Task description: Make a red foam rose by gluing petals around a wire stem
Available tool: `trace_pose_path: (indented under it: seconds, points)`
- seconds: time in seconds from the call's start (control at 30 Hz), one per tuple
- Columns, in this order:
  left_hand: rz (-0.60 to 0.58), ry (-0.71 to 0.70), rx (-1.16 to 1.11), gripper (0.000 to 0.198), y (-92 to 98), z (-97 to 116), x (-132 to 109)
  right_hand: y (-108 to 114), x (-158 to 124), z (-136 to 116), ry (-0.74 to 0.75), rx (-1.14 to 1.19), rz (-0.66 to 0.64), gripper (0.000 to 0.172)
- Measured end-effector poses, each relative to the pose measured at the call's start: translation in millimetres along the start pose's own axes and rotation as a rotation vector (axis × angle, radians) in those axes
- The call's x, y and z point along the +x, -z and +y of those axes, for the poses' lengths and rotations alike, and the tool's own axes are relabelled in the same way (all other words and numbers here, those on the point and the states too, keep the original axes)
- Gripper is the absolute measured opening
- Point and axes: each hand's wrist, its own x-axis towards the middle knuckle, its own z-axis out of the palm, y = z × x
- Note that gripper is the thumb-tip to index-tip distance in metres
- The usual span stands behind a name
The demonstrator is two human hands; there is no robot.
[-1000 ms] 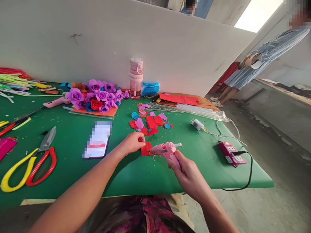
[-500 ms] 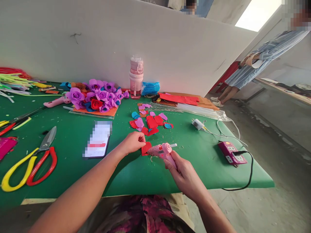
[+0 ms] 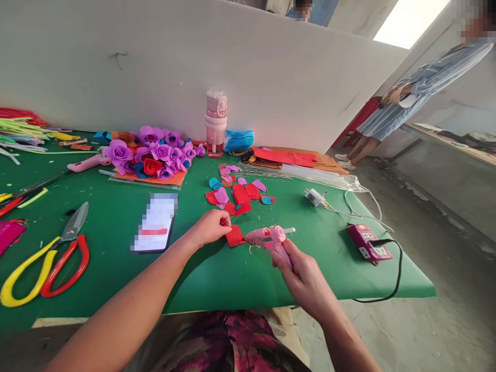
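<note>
1. The right hand (image 3: 306,279) is closed around the handle of a pink glue gun (image 3: 271,238). The gun's tip points toward 9 o'clock and sits right at the edge of a red petal (image 3: 234,236).
2. The left hand (image 3: 211,227) pinches the red petal on its 9 o'clock side, with finger and thumb pressed together on it. The petal lies low on the green tabletop (image 3: 232,279), near the middle of the front edge.
3. At 9 o'clock from the left hand lies a phone (image 3: 155,222). Farther that way lie big scissors (image 3: 46,258) with yellow and red handles.
4. At 3 o'clock from the glue gun sits a purple box (image 3: 368,243) with a black cord.
5. Just past the red petal, at 12 o'clock, is a little pile of cut petals (image 3: 238,195) in red, purple and blue.
6. Farther back, at 11 o'clock, lies a bunch of purple roses (image 3: 155,155). A pink bottle (image 3: 216,123) stands upright by the white wall, with a blue bag (image 3: 239,140) just beside it.
7. Far off at 2 o'clock, a person in a striped dress (image 3: 411,98) stands on the floor.
</note>
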Motion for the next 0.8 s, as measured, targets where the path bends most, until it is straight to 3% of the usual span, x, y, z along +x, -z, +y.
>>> trace_pose_path:
  seconds: [0.17, 0.57, 0.8]
  points:
    - [-0.006, 0.013, -0.013, 0.007, 1.0, 1, -1, 2, -2, 0, 0.007, 0.049, 0.044, 0.029]
    - [0.001, 0.022, -0.012, 0.005, -0.2, 1, 0, -9, 0, -11, 0.042, 0.097, -0.049, 0.027]
    - [-0.001, 0.023, -0.021, 0.004, -0.3, 1, 0, 1, -6, -11, 0.022, 0.103, -0.008, 0.026]
